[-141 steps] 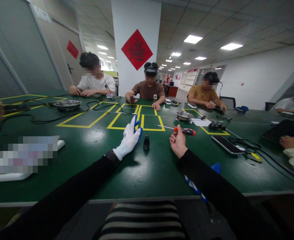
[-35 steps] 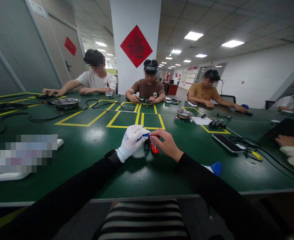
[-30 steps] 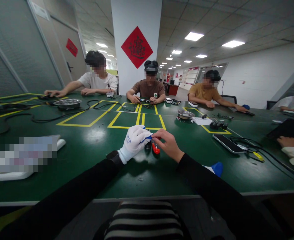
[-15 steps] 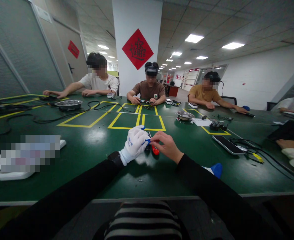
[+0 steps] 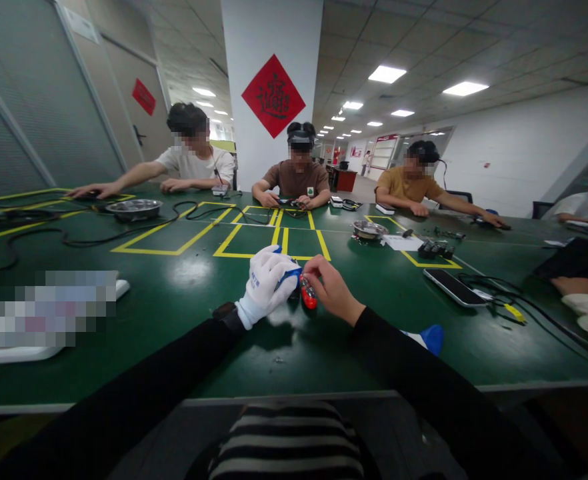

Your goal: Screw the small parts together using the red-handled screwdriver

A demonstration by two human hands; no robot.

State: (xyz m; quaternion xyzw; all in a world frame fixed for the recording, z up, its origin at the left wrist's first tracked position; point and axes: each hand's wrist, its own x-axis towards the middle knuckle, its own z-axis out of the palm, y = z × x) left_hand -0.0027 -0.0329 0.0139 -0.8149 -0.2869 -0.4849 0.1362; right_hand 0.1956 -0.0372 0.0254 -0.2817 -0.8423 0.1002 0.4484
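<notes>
My left hand [image 5: 269,283], in a white knit glove with blue coating, is closed around a small dark object [image 5: 295,294] that its fingers mostly hide. My bare right hand [image 5: 333,287] is close beside it, thumb and index finger pinched together near the left fingertips. Whatever lies in that pinch is hidden or too small to make out. A red handle with a clear upper part [image 5: 309,293], like a screwdriver's, shows between the two hands. Which hand supports the handle, I cannot tell. Both hands are above the green table [image 5: 189,363] near its front.
A white-and-blue glove [image 5: 430,339] lies by my right forearm. Farther right are a phone [image 5: 454,288], black cables [image 5: 504,297] and black parts [image 5: 435,249]. Metal bowls [image 5: 369,231] and yellow tape outlines [image 5: 239,255] mark the far side. Co-workers sit around the table.
My right fingers have shifted slightly up and away, so more of the red handle shows. A thin metal shaft seen before by the left fingers is now hidden. My left hand stays closed.
</notes>
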